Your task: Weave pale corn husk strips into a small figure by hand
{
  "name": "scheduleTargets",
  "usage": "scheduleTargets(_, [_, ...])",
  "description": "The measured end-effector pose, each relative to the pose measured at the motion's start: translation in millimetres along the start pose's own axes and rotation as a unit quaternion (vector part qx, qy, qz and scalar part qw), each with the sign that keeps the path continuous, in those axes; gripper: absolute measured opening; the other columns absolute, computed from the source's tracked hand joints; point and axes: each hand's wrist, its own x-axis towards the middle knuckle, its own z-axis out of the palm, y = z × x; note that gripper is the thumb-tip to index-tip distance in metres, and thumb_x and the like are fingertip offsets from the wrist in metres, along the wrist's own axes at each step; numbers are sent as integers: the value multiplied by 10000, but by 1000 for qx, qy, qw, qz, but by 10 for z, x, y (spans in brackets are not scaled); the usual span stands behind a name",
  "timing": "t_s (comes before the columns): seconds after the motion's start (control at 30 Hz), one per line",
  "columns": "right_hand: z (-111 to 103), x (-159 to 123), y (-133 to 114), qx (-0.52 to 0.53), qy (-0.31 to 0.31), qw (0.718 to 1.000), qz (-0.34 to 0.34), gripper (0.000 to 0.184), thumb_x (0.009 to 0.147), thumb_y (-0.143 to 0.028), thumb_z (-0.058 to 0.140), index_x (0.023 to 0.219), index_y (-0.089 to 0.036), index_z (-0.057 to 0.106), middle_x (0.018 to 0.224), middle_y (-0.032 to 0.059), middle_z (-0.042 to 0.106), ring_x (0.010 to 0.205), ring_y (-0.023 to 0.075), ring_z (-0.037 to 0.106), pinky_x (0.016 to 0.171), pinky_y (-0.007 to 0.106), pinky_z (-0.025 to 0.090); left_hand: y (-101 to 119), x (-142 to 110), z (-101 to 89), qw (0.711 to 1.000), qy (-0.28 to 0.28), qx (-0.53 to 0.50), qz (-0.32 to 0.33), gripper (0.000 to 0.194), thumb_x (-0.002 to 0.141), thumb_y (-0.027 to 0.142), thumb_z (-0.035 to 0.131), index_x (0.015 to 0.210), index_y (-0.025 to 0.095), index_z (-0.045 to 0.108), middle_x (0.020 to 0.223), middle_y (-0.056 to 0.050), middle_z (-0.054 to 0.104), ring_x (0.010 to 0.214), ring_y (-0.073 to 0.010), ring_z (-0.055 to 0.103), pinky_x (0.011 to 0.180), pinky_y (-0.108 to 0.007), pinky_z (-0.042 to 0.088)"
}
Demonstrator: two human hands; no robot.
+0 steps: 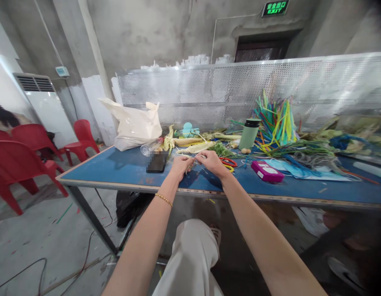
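Close together over the front part of the blue table (116, 162), my left hand (181, 166) and my right hand (211, 161) both have their fingers pinched. Between them runs a thin pale strand (192, 161), mostly covered by the fingertips; its material is too small to tell. Behind the hands lie pale, husk-like leaves (190, 143) and a green leafy sprig (220, 149). Scissors with red and yellow handles (227, 162) rest beside my right hand. A dark phone (156, 161) lies left of my left hand.
A white plastic bag (136, 125) stands at the back left. Toward the right are a green bottle (249, 135), colourful strips (279, 123), a purple box (267, 171), grey-green cords (313, 158) and a blue mask (301, 169). Red chairs (22, 164) stand left of the table.
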Motion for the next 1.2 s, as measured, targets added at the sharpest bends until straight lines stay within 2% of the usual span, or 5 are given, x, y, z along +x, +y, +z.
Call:
scheduleTargets(0.17, [14, 3, -19, -16, 12, 1000, 17, 230, 752, -293, 567, 554, -184, 611, 566, 12, 628, 611, 160, 571, 661, 275, 413, -29, 22, 3, 1000, 4, 17, 0, 197, 722, 184, 723, 575, 130, 605, 514, -8, 558, 418, -62, 412, 423, -214, 288])
scheduleTargets(0.5, [13, 10, -29, -54, 22, 998, 18, 231, 743, -272, 551, 531, -193, 598, 543, 19, 617, 594, 158, 556, 635, 277, 388, -46, 26, 0, 1000, -4, 26, 7, 207, 688, 202, 743, 549, 130, 607, 486, 2, 543, 433, -79, 413, 446, -229, 295])
scheduleTargets(0.87, [16, 27, 5, -71, 35, 997, 22, 233, 761, -267, 573, 545, -190, 616, 591, 40, 662, 643, 178, 586, 660, 283, 406, 34, -45, 11, 999, -15, 43, 10, 330, 677, 219, 809, 496, 146, 543, 442, 22, 483, 422, -64, 363, 451, -233, 254])
scheduleTargets(1.07, [39, 66, 51, 17, 15, 1000, -22, 208, 777, -329, 628, 737, -160, 740, 705, 45, 718, 701, 191, 630, 705, 288, 460, 13, -45, 1, 998, -22, 60, 24, 323, 642, 273, 856, 521, 128, 594, 441, 20, 493, 423, -66, 391, 455, -227, 275])
scheduleTargets(1.2, [57, 100, 97, 82, -29, 996, -9, 202, 725, -352, 676, 704, -158, 729, 647, 30, 691, 625, 173, 596, 642, 283, 455, -4, -28, -18, 997, -45, 53, 20, 307, 645, 283, 864, 554, 116, 623, 499, -1, 544, 435, -71, 435, 458, -230, 300])
